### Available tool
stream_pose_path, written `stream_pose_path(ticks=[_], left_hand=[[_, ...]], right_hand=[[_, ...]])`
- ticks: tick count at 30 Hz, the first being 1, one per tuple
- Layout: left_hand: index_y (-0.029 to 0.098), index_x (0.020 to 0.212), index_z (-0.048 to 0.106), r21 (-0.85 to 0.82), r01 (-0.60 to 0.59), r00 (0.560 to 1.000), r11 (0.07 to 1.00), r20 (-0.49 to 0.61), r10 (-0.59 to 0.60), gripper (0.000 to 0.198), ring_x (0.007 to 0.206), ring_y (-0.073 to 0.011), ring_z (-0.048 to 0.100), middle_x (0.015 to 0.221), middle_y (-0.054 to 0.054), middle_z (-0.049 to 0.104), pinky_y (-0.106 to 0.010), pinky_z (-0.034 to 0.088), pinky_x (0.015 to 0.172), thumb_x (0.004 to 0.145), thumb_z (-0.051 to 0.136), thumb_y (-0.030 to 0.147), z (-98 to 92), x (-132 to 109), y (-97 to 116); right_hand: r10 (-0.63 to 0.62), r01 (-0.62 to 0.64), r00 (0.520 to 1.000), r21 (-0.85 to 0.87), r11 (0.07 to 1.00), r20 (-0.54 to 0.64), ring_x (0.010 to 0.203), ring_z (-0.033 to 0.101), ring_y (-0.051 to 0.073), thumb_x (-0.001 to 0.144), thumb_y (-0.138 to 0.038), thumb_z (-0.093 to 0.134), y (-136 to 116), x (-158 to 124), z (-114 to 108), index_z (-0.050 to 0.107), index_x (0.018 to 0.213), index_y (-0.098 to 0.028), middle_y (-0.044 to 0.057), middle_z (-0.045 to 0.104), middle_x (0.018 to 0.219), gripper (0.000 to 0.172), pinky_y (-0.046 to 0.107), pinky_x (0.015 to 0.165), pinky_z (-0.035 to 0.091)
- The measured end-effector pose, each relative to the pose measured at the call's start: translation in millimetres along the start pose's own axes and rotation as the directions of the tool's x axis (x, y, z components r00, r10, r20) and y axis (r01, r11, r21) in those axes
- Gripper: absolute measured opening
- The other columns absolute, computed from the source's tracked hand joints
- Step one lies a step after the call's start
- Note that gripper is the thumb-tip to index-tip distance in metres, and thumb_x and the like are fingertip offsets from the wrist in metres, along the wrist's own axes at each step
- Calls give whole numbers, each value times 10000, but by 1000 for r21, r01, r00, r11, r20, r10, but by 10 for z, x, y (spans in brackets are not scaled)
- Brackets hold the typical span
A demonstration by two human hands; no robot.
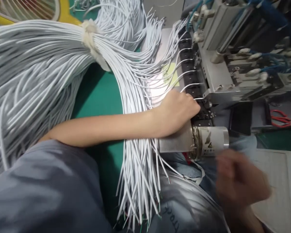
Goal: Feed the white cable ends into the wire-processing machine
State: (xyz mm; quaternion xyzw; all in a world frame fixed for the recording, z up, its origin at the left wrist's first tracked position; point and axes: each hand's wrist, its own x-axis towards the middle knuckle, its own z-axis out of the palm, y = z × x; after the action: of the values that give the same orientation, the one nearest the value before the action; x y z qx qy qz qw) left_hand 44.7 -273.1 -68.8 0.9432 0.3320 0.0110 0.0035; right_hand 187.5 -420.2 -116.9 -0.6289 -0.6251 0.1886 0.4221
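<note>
My left hand [176, 108] is closed at the black slotted strip [188, 72] along the machine's edge. Its fingertips are hidden beneath it, so whatever they grip does not show. Beside its knuckles a white cable [198, 98] runs into the strip, and several more lie spaced along the slots above. Under my left forearm hangs a thick bundle of white cables [135, 161], with bare coloured wire ends at the bottom. My right hand [241, 178] is at the lower right, smeared by motion, its fingers unclear. Just above it sits a metal can [214, 140] with a white label.
A pale tie [89, 38] gathers the cable bundle on the green mat [99, 87]. The metal machine [215, 68] with blue air tubes fills the upper right. Red-handled scissors [281, 118] lie at the right. A yellow racket-like frame [65, 13] stands at the upper left.
</note>
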Motion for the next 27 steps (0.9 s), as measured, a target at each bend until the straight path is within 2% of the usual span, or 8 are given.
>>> stream_pose_path(ticks=[3,6,10,14,18,22,24,27], left_hand=[[124,765,661,-28,39,999,999,-32,-40,240,738,-211,598,683,-82,593,-298,374,596,817,436,55,27,-6,-4],[129,744,654,-50,52,998,997,-45,-54,223,746,-218,602,690,-79,597,-312,378,619,807,455,53,45,-7,-1],[132,707,639,-77,-17,999,997,-41,13,173,720,-220,605,676,-73,599,-320,384,619,762,496,51,21,-12,23],[136,680,620,-181,-122,992,976,-8,123,163,612,-166,578,634,-47,590,-284,373,561,767,494,80,-63,-47,103],[162,834,648,-397,-303,953,866,-97,288,196,647,-125,563,757,-22,630,-254,409,580,840,453,158,-84,-89,176],[150,1084,607,-512,-464,885,723,-283,368,311,950,-147,560,1025,-57,636,-259,439,844,886,368,130,-41,-108,193],[143,1142,573,-568,-452,892,688,-276,359,314,999,-154,556,1090,-77,619,-261,439,867,915,358,173,-29,-110,184],[135,1156,556,-652,-360,929,667,-186,319,306,873,-152,592,1043,-89,624,-250,471,714,932,410,285,-24,-90,150]], right_hand=[[-186,183,954,32,983,237,522,519,116,835,-178,539,-244,-141,274,580,864,-184,-7,600,632,50,243,546,406],[-186,189,926,22,982,328,567,564,141,863,-243,513,-443,-86,546,572,1023,-146,38,647,724,196,266,571,446],[-158,195,892,-45,980,424,707,621,200,871,-211,457,-597,2,681,497,1194,-131,87,660,844,334,304,602,456],[-77,88,896,-5,996,437,623,605,182,853,-157,426,-604,-23,688,559,978,-162,48,636,728,183,290,579,439],[-11,8,939,8,1000,344,607,616,184,852,-155,409,-555,-46,578,535,748,-177,47,616,630,165,270,568,438],[-39,44,944,-8,999,327,504,587,154,848,-154,409,-395,-24,257,551,729,-189,29,629,599,189,242,476,410],[-5,7,962,-4,1000,274,519,603,145,842,-184,463,-260,20,65,583,799,-196,17,657,643,128,227,477,433],[122,-126,990,55,990,73,626,642,142,806,-237,583,-62,150,-152,608,935,-214,15,687,767,134,213,551,497]])
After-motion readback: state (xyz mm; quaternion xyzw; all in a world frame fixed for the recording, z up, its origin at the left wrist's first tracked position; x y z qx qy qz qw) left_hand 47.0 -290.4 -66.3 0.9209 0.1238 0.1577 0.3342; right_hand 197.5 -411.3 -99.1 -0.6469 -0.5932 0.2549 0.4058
